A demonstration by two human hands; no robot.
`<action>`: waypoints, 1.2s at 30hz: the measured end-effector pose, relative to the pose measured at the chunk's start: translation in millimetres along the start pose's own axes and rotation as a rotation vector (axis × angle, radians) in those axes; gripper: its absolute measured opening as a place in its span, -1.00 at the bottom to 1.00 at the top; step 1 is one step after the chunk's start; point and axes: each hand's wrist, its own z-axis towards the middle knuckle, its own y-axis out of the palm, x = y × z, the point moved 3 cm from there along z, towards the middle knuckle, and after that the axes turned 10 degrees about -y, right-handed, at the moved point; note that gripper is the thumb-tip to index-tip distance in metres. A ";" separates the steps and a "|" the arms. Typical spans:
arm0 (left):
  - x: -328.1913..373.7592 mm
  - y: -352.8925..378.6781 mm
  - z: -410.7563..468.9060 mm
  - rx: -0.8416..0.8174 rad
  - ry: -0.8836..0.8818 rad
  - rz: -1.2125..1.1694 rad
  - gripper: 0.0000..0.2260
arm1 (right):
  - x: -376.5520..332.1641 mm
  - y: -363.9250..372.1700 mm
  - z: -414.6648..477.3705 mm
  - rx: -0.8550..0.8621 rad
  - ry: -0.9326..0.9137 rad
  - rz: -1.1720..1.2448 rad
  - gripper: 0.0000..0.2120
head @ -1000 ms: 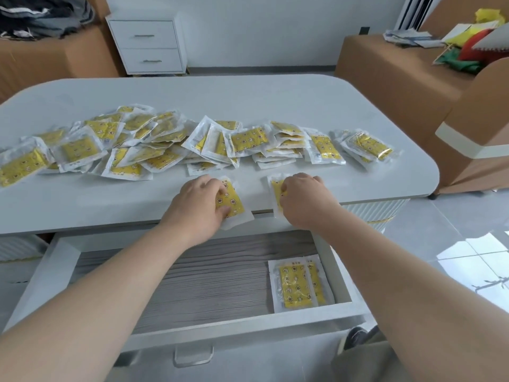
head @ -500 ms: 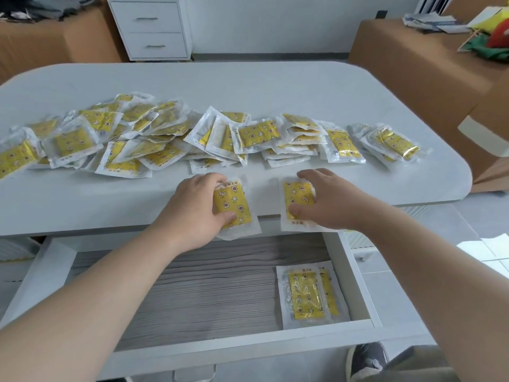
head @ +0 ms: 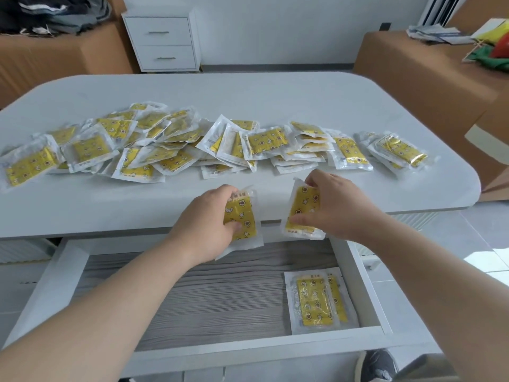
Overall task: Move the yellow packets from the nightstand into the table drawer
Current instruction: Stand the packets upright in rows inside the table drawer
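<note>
While each hand grips one packet at the front edge of the table (head: 275, 100), the step goes best w/ a light pinch on the film border & a straight carry down over the open drawer (head: 220, 304) — no dragging on the lip, I'd judge. L hand (head: 203, 227) curls thumb & fingers round the L packet (head: 242, 216); R hand (head: 333, 208) pinches the R packet (head: 301, 208) by top & bottom ends, tilted up off the table. Drawer opens at 6 o'clock of both hands, w/ a stacked pair (head: 316, 301) lying at its right end — approx 6 o'clock from R hand. Main pile (head: 192, 144) spreads at 12 o'clock, near but apart.
</note>
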 end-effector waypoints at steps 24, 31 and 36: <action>-26.2 44.6 -25.7 -0.612 -0.128 0.057 -0.86 | 0.4 122.2 -36.6 -0.625 -0.048 -0.300 -0.53; -33.5 62.6 -22.9 -0.685 -0.163 -0.031 -0.82 | 12.1 144.7 -43.8 -0.685 0.049 -0.465 -0.25; -38.2 77.6 -18.5 -0.702 -0.178 -0.048 -0.83 | 11.7 134.1 -39.4 -0.650 0.058 -0.448 -0.16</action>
